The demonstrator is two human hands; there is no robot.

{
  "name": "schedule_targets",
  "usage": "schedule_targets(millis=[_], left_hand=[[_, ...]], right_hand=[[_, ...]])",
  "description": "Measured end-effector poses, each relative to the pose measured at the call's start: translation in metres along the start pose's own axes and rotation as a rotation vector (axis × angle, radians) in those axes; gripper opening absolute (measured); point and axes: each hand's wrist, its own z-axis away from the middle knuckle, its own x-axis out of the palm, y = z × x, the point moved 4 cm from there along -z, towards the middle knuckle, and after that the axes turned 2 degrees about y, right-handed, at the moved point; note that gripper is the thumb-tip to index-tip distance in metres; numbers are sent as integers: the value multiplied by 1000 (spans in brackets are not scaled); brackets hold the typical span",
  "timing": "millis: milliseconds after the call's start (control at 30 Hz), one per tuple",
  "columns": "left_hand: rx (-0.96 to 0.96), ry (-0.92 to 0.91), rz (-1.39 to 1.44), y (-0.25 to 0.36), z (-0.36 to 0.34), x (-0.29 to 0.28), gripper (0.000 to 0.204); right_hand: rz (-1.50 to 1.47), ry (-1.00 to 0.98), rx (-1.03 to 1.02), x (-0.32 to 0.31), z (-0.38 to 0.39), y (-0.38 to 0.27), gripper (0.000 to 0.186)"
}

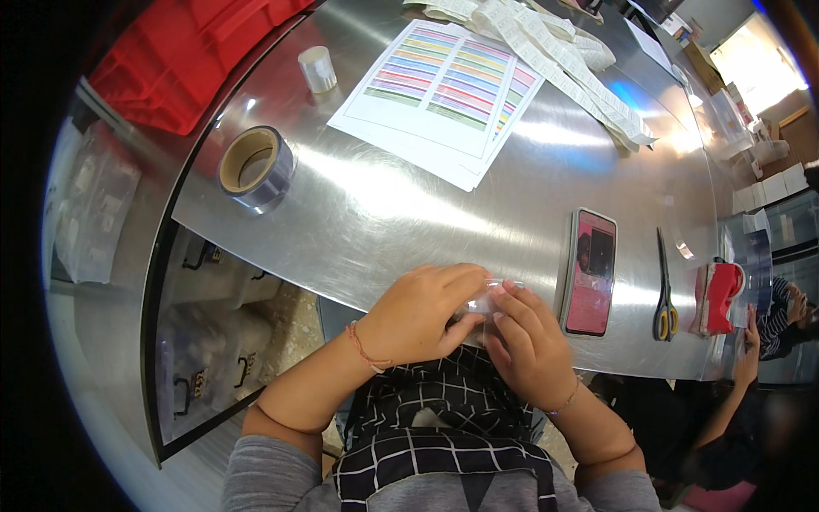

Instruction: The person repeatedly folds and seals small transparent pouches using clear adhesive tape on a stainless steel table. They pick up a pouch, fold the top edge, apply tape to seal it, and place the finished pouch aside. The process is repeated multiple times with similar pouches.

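Observation:
Near the front edge of the metal table, my left hand (426, 311) and my right hand (531, 341) meet around a small piece of clear plastic (479, 305). Its exact kind is hard to make out, as the fingers cover much of it. The left thumb and fingers pinch it from one side. Fingers of the right hand bend over its other side. Just right of my hands lies a phone (590, 271) with a pinkish screen.
A wide tape roll (271, 181) and a small whitish roll (318, 70) stand at left. Printed colour-striped sheets (444, 94) and paper strips (567, 64) lie farther back. Scissors (664, 294) and a red tape dispenser (718, 297) sit at right, near another person's hand (751, 337). A red crate (175, 60) stands far left.

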Motion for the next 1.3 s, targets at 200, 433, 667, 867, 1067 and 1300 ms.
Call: schedule_targets(millis=[200, 433, 667, 867, 1067, 1300], left_hand=[[-252, 4, 107, -6, 5, 4, 44], [-249, 53, 68, -1, -2, -4, 53], [-348, 13, 406, 15, -5, -23, 36], [-462, 259, 269, 14, -10, 21, 36], [108, 844, -27, -18, 112, 57, 68], [-665, -15, 753, -117, 187, 161, 106]], right_hand=[[69, 69, -213, 9, 8, 11, 23], [5, 100, -186, 5, -3, 11, 18], [-497, 100, 274, -21, -9, 25, 28], [-691, 306, 728, 23, -5, 33, 11], [-179, 245, 347, 42, -9, 27, 23], [-123, 216, 320, 41, -14, 23, 20]])
